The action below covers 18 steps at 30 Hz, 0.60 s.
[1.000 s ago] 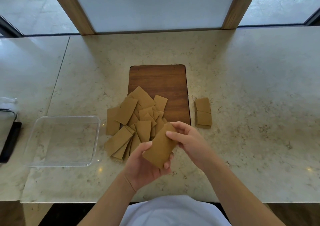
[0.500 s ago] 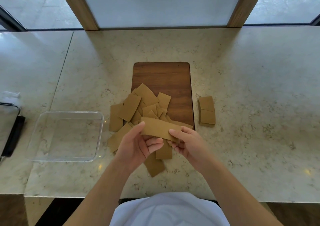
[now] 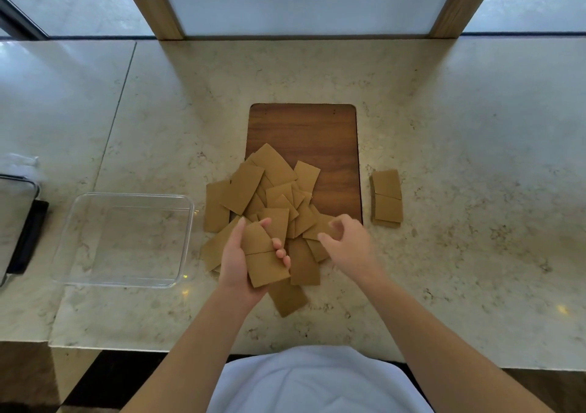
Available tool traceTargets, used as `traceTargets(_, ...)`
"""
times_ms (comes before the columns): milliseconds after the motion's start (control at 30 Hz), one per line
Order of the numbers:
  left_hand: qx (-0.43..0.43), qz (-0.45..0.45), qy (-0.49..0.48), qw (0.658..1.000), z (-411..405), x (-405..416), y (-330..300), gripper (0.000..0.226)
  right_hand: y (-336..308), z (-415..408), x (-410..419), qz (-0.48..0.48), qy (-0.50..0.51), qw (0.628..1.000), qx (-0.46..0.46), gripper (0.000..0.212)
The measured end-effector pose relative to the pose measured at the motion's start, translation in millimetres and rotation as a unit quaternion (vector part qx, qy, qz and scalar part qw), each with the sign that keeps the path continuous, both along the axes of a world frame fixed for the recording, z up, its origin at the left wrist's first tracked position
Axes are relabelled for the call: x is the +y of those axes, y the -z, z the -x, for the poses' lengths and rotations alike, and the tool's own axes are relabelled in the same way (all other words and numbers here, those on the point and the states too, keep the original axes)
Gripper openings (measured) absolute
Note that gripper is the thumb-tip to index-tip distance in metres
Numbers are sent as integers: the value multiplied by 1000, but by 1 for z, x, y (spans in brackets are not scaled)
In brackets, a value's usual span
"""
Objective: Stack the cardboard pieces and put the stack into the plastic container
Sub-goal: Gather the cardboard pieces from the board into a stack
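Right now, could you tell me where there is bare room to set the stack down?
Bare counter lies right of the small stack; the board's far half is free. The container is empty. The loose pile crowds the middle.

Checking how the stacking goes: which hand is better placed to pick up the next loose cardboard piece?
Right. The right hand holds nothing and hovers over the loose pile, while the left hand already grips the gathered pieces.
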<state>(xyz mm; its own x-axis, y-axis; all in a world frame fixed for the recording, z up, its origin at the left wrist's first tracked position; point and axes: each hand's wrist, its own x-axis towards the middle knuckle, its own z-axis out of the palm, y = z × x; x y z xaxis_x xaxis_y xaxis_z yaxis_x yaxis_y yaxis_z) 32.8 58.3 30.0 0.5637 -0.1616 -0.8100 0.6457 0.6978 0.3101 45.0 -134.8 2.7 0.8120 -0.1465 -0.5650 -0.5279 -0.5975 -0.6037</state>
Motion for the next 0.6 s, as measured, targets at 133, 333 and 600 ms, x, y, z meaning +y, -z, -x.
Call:
traceTargets(133, -31, 33, 34, 998, 5, 3, -3, 61, 23, -16, -13, 200, -181, 963, -23, 71)
traceTargets(333, -9, 13, 40, 999, 11, 2, 2, 63, 29, -16, -21, 306, -266, 911, -78, 63)
traceTargets(600, 21, -23, 70, 997, 18, -6, 15, 45, 26, 6, -30, 83, -154, 984, -32, 23)
